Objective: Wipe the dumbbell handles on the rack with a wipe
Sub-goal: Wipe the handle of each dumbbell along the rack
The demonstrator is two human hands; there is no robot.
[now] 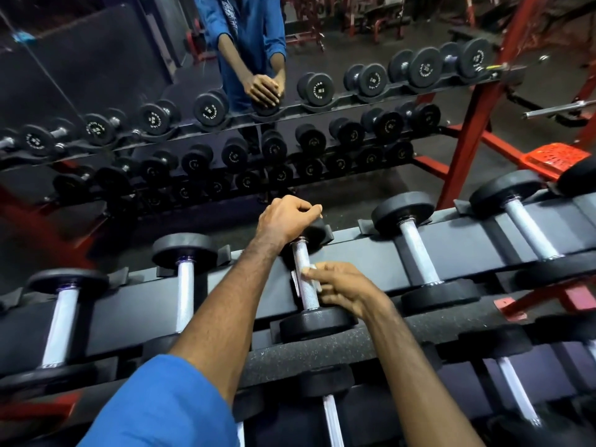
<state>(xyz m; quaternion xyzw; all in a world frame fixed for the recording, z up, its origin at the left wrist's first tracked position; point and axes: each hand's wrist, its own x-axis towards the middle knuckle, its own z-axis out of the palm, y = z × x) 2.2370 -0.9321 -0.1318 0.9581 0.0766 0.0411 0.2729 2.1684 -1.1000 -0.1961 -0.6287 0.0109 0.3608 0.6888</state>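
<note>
A black dumbbell with a knurled silver handle [302, 269] lies in the middle of the rack's top row [354, 250]. My left hand [285, 219] grips its far weight head, fingers curled over the top. My right hand [343, 290] pinches a small pale wipe [298, 280] against the handle, just above the near weight head [317, 324]. Most of the wipe is hidden behind the handle and my fingers.
More dumbbells lie left [183, 279] and right [419, 250] on the top row, and others on the lower row [332, 414]. A mirror [129, 91] behind the rack reflects the rack and a person in blue. A red frame [477, 124] stands at right.
</note>
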